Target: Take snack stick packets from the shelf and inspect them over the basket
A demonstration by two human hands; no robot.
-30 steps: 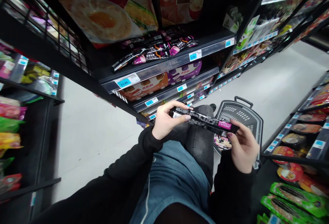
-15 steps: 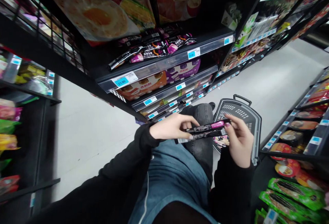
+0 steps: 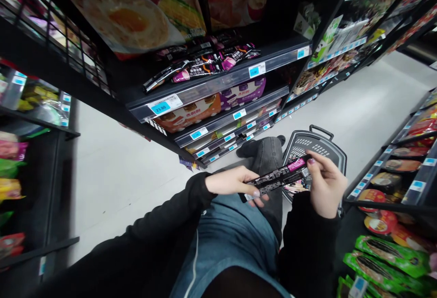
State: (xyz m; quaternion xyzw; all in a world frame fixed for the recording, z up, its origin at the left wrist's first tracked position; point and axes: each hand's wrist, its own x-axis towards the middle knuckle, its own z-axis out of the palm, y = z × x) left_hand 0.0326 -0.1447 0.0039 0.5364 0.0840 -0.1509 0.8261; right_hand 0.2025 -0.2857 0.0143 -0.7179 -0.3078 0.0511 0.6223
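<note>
Both my hands hold one long black packet with a pink end (image 3: 277,177) in front of my lap. My left hand (image 3: 235,182) pinches its near, lower end with fingers closed on it. My right hand (image 3: 324,184) grips the pink far end, which sits higher. Under the packet stands a grey shopping basket (image 3: 336,152) on the floor with a few packets inside. More packets of the same kind (image 3: 205,63) lie on the black shelf ahead.
Black store shelves with blue price tags run ahead and to both sides. Boxed goods (image 3: 191,113) sit one shelf lower. Large cereal bags (image 3: 133,11) stand above. Green packets (image 3: 389,254) fill the low right shelf. Pale floor (image 3: 116,175) lies to the left.
The packet has turned in my hands: it lay tilted down to the right, now its pink end is raised. My left hand slid lower along it and my right hand rose.
</note>
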